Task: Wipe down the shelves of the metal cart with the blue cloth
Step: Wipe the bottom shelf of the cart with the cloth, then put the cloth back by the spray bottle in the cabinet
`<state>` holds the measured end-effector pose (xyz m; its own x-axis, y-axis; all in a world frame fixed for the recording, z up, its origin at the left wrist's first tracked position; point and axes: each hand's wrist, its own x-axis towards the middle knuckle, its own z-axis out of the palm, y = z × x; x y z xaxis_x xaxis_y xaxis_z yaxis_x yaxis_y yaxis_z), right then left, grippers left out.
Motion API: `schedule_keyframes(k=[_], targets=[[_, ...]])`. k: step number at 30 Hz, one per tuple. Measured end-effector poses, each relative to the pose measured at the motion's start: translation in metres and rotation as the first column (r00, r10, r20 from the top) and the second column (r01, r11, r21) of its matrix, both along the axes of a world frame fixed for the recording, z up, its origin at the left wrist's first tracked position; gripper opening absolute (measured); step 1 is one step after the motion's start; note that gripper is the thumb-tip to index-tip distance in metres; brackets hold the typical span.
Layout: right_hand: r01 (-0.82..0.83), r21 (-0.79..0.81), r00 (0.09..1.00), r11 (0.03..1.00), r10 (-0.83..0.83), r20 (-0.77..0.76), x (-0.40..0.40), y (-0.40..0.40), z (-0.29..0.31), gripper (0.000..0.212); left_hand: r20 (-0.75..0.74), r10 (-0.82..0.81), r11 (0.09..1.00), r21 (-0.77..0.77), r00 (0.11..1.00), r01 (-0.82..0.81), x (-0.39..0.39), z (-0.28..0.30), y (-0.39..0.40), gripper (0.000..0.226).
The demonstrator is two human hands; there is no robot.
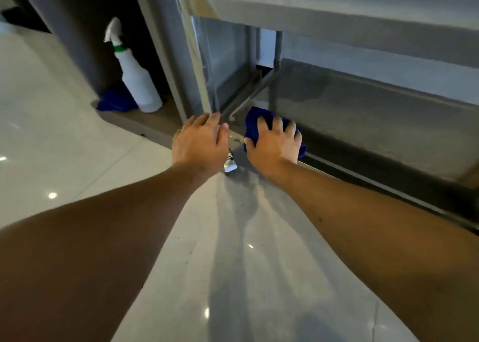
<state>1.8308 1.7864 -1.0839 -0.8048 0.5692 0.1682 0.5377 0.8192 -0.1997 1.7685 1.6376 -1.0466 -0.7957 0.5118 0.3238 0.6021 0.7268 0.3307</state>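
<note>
The metal cart fills the upper right, with its bottom shelf (363,124) low near the floor and a higher shelf (337,18) above it. My right hand (272,144) presses the bunched blue cloth (252,121) onto the front left corner of the bottom shelf, fingers spread over it and thumb curled at its edge. My left hand (199,142) rests at the foot of the cart's front left post (197,64), its fingers relaxed and nothing held in them.
A white spray bottle (137,82) with a green collar stands on a low ledge to the left, with another blue cloth (116,100) beside it. A caster (230,166) shows under the cart's corner. Glossy pale floor tiles (246,264) lie below.
</note>
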Motion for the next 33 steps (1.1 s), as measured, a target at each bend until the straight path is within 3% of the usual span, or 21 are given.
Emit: schedule_keyframes(k=[3,7,14,18,25,29,33], targets=[[-0.181,0.006,0.980,0.983,0.180,0.080,-0.018,-0.007,0.004,0.066,-0.008,0.060,0.998,0.006,0.998,-0.060,-0.008,0.004,-0.021,0.048],[-0.301,0.026,0.939,0.953,0.292,0.182,-0.017,-0.017,0.018,0.079,0.019,0.120,0.992,-0.030,0.993,-0.119,-0.006,0.023,-0.026,0.050],[-0.268,-0.151,0.906,0.952,0.302,0.296,0.011,-0.040,0.117,0.065,0.034,0.071,0.979,-0.196,0.997,-0.063,0.020,0.129,-0.046,0.051],[-0.292,-0.197,0.877,0.936,0.344,0.334,0.034,-0.067,0.216,0.063,0.126,0.123,0.975,-0.202,0.984,-0.096,0.027,0.234,-0.074,0.052],[-0.381,-0.243,0.833,0.892,0.445,0.328,0.057,-0.112,0.430,0.059,0.126,0.184,0.960,-0.238,0.975,-0.150,0.058,0.435,-0.122,0.047],[-0.426,-0.237,0.841,0.873,0.479,0.252,0.059,-0.136,0.561,0.050,0.072,0.226,0.949,-0.241,0.971,-0.203,0.072,0.560,-0.142,0.052],[-0.483,-0.234,0.845,0.844,0.519,0.129,0.059,-0.149,0.687,0.054,0.002,0.247,0.938,-0.250,0.969,-0.239,0.068,0.678,-0.169,0.052]])
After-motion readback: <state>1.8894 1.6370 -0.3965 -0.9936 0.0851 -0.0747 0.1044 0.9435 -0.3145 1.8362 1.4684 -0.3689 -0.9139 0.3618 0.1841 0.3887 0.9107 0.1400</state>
